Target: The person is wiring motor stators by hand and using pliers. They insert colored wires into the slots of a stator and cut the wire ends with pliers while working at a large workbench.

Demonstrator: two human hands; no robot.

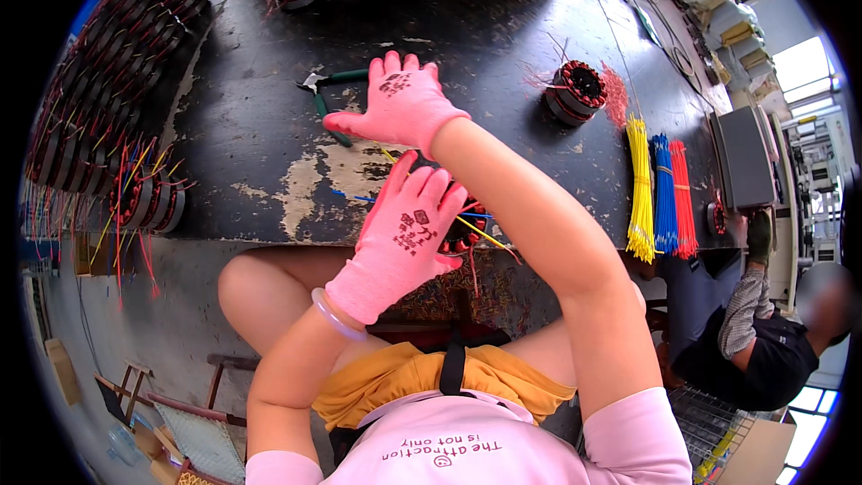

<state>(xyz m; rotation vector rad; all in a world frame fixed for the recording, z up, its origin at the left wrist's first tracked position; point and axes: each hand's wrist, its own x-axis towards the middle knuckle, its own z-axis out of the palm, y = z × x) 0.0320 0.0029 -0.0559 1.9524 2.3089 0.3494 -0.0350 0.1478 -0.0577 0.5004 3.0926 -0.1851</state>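
My left hand (400, 238), in a pink printed glove, grips a round stator (460, 240) at the table's near edge. Its fingers and thumb lie around the wound core, which they largely cover. Yellow and blue wire ends (492, 238) stick out past the fingers. Farther out, my right hand (395, 106), gloved alike, is spread flat with nothing gripped. Thumb and fingertips reach to the green handles of a pair of cutters (334, 126), whose metal head points left; whether they touch is hard to tell.
Bundles of yellow (639, 189), blue (664, 193) and red wires (684, 198) lie at the right. Behind them stands another stator (576, 92). Stacked stators (117, 81) line the left and far edges. A grey box (747, 157) and a seated person (763, 341) are at far right.
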